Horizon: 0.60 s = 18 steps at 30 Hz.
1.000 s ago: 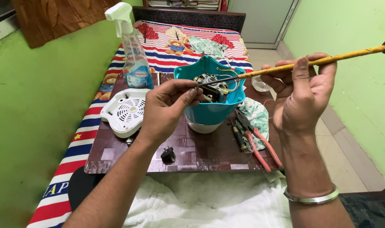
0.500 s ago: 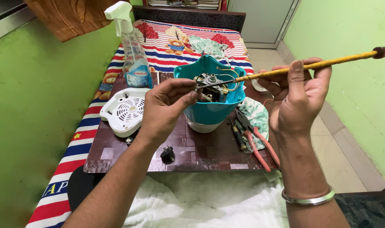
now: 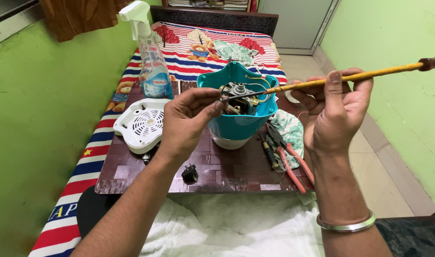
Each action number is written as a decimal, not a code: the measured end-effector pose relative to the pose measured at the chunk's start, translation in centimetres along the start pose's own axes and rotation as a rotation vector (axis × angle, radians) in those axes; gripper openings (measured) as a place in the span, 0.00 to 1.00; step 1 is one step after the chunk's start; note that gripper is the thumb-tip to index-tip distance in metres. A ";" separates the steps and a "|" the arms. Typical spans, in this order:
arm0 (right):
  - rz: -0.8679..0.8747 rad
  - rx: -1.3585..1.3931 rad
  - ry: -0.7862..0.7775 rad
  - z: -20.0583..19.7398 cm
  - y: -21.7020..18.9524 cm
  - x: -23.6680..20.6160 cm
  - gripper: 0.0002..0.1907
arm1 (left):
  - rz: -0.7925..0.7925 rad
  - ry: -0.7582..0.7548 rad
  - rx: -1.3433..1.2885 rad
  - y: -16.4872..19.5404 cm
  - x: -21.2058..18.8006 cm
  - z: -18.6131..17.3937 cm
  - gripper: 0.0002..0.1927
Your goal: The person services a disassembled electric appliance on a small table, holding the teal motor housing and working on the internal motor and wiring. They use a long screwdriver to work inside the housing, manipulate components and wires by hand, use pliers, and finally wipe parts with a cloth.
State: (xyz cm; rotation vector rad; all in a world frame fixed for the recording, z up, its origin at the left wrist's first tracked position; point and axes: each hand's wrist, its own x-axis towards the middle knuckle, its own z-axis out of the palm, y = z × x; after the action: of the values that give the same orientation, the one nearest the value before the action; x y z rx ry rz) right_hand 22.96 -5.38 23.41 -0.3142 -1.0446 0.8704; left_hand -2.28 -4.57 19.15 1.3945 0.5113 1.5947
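Head view: long yellow-shafted screwdriver (image 3: 341, 78) pinched in curled right hand (image 3: 334, 116) fingers, tip reaching into teal appliance housing (image 3: 236, 121) on brown low table (image 3: 131, 171), left hand (image 3: 186, 121) fingertips closed on shaft near exposed motor and wires (image 3: 241, 93). Likely risk: slipped tip snagging thin wires, or sideways push tipping upturned housing. Tight quarters: spray bottle (image 3: 151, 62) and white vented cover (image 3: 143, 123) left, pliers (image 3: 286, 154) just right near table edge; open room only above.

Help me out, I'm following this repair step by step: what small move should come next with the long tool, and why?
Probably ease the tip lower onto a fastener in the motor. The right hand holds the long yellow-shafted tool nearly level, the left hand pinches its dark tip over the open teal housing, and the tip seems not yet seated.
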 end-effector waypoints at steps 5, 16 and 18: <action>0.017 -0.050 0.023 0.9 -0.3 -0.1 0.14 | 0.028 -0.005 0.047 0.0 0.0 0.0 0.11; 0.159 -0.046 -0.032 -1.8 0.2 1.6 0.13 | 0.012 -0.096 0.044 0.0 0.2 -0.5 0.07; 0.145 -0.052 -0.056 -2.0 0.3 1.8 0.12 | 0.017 -0.085 0.049 -0.1 0.1 -0.4 0.07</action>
State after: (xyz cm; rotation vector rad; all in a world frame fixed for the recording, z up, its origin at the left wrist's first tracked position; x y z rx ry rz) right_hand 24.92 -3.51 23.37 -0.4159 -1.1078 0.9878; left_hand -2.64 -4.34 18.97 1.5003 0.4914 1.5379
